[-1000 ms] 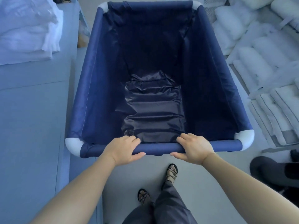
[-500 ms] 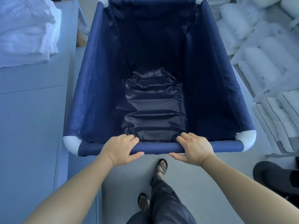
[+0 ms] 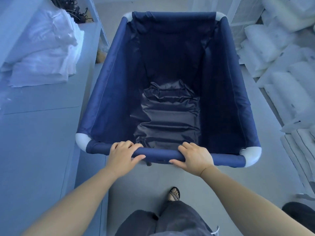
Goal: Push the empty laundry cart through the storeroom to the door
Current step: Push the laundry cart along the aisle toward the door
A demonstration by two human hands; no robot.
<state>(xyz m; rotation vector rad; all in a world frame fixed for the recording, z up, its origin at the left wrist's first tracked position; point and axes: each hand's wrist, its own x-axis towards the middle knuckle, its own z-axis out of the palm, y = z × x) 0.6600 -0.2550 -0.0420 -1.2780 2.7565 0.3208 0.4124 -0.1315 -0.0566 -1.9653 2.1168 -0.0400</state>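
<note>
Two hands grip the near rail of the laundry cart, both curled closed around the padded navy bar, fingers over the top and thumbs tucked under the near side. Left hand sits left of the rail's middle, right hand right of the middle, a stretch of bare rail between them. Cart extends straight ahead of the hands, navy fabric walls sloping down to a wrinkled dark liner floor, nothing inside. White corner caps at the rail ends, one just outside the left hand's side, another past the right hand; two more at the far end. Left of the left hand, a grey bench runs alongside the cart, close to its left wall; stack of folded white linens on it, well ahead of the hand. Right of the right hand, shelves of white pillows and folded towels, near the cart's right wall. Below the hands, grey floor, one sandalled foot forward, dark grey trousers at the frame's bottom. Dark object at the lower right edge, can't tell what. No door in view.
</note>
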